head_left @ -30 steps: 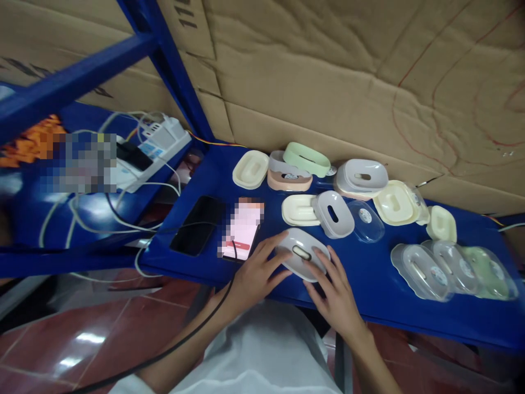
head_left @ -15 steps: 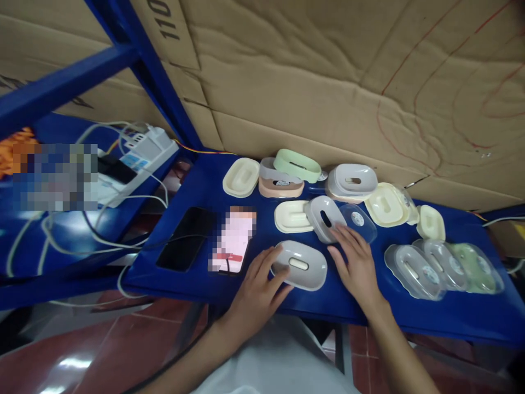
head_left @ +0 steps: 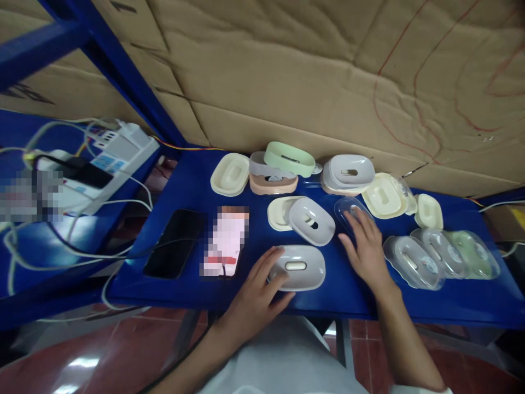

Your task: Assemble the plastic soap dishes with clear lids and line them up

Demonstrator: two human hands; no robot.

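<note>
At the front of the blue table lies a grey oval dish (head_left: 309,268) with a slot in its middle. My left hand (head_left: 262,284) rests on the dish's left end, thumb and fingers round its rim. Behind it, a second grey slotted dish (head_left: 312,221) leans over a cream dish (head_left: 278,213). My right hand (head_left: 365,249) is to the right of these, fingers spread, with the fingertips over a clear lid (head_left: 342,210) that bears a round label; a firm grip on it does not show.
Stacked dishes in green (head_left: 290,158), grey and cream line the cardboard wall (head_left: 287,71). Clear-covered dishes (head_left: 414,262) lie at the right. Left of my hands are a lit phone (head_left: 225,241), a black phone (head_left: 175,243) and a power strip (head_left: 123,148) with cables.
My right hand has left the second grey dish and moved right to the clear lid. That dish now lies flatter, farther over the cream one. My left hand stays on the front dish.
</note>
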